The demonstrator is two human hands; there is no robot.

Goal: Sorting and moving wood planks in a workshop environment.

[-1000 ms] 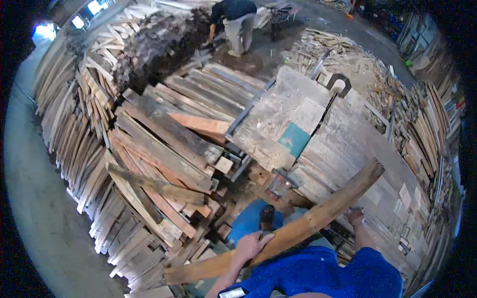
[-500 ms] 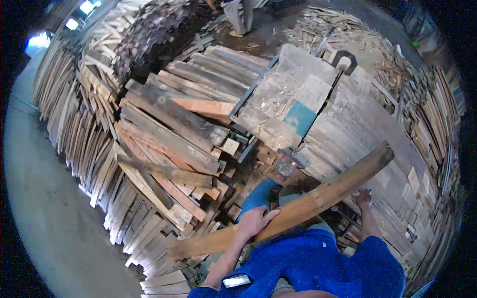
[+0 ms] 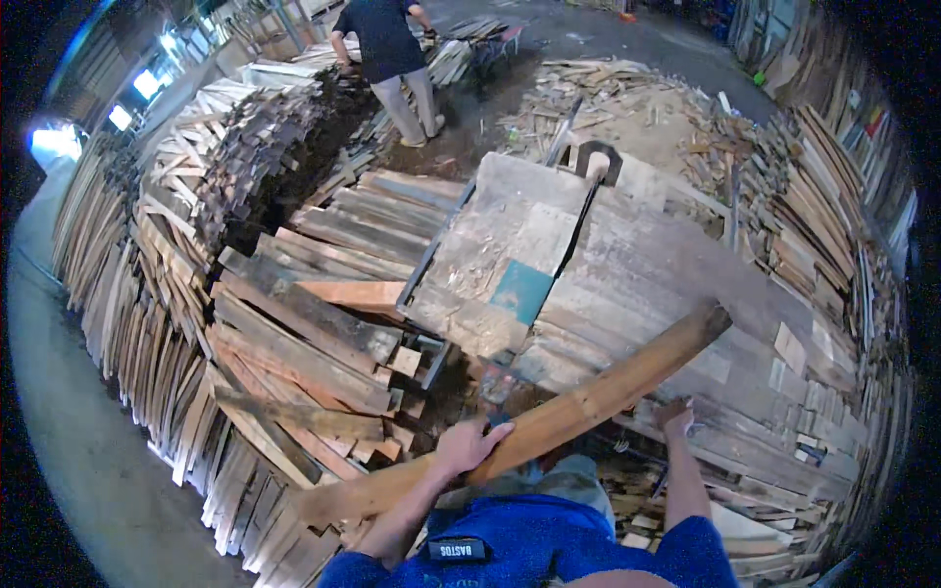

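A long wooden plank (image 3: pixel 588 397) lies slantwise in front of me, its near left end low by my arm and its far right end over the worktable (image 3: pixel 667 265). My left hand (image 3: pixel 470 448) grips the plank near its middle, thumb over the upper face. Beside the table's near edge, below the plank, my right hand (image 3: pixel 673 417) has its fingers curled in; what they hold, if anything, is too small to make out. It does not touch the plank. A dark slot runs along the worn table beside a teal patch (image 3: pixel 521 290).
A dark horseshoe-shaped piece (image 3: pixel 599 162) stands at the slot's far end. Left of the table lie stacked planks (image 3: pixel 304 343). Upright boards (image 3: pixel 118 323) line the left side. Scrap wood (image 3: pixel 627 98) is heaped beyond the table. Another person (image 3: pixel 397 69) stands at the back.
My view has tilted up and turned right, showing more of the person at the back. The plank stays in my left hand, at much the same slant. My right hand remains by the table edge.
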